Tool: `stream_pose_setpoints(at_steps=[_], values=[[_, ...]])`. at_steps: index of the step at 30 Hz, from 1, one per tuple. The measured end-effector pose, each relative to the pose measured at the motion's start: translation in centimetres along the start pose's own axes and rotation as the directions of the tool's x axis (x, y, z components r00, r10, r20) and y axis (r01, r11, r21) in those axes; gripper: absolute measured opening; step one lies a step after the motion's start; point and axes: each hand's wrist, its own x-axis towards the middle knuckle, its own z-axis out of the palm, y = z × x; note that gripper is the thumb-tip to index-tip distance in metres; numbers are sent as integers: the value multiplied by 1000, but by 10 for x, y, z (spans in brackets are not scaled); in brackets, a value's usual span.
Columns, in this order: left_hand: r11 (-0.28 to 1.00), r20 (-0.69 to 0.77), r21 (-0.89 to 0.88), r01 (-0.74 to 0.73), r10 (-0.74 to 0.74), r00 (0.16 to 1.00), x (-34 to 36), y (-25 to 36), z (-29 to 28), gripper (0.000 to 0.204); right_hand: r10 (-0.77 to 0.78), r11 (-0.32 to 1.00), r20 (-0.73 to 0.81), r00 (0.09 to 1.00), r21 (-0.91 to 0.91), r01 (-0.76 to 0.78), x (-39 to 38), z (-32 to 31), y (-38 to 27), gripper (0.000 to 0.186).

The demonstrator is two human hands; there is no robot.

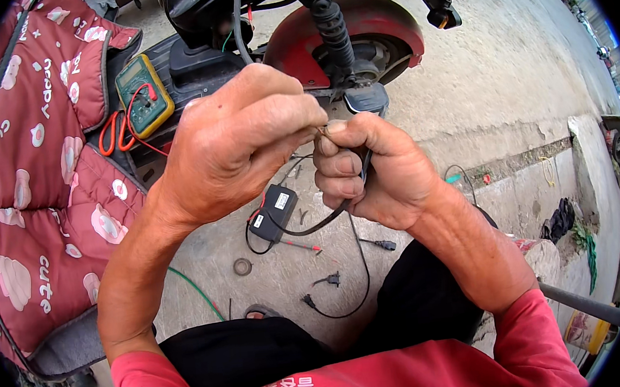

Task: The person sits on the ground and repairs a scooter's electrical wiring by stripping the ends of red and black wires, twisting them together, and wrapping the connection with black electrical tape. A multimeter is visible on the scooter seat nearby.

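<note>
My right hand (376, 165) is closed around a black cable (320, 224), which runs from the fist down to a black charger box (273, 212) on the ground. At its thumb tip, thin bare wire pokes out toward my left hand (245, 136). The left fingers are pinched together at that wire end; their tips are partly hidden by the back of the hand. Both hands meet in front of me, fingertips touching or nearly so. From the charger box also comes a short red-and-black lead (302, 246).
Ahead stands an electric scooter with a red-rimmed rear wheel (355, 43). A yellow-green multimeter (144, 96) with red leads lies on its footboard. A maroon quilted cover (33, 183) hangs at left. A power cord (367, 277), plug pieces (326, 280) and a tape roll (242, 266) lie on the concrete.
</note>
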Motion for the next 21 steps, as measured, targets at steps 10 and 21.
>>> stream_pose_setpoints(at_steps=[10, 21], values=[[991, 59, 114, -64, 57, 997, 5, 6, -1, 24, -42, 998, -95, 995, -55, 37, -9, 9, 0, 13], [928, 211, -170, 333, -296, 932, 11, 17, -7, 7, -688, -375, 526, 500, -847, 376, -4, -1, 2, 9]])
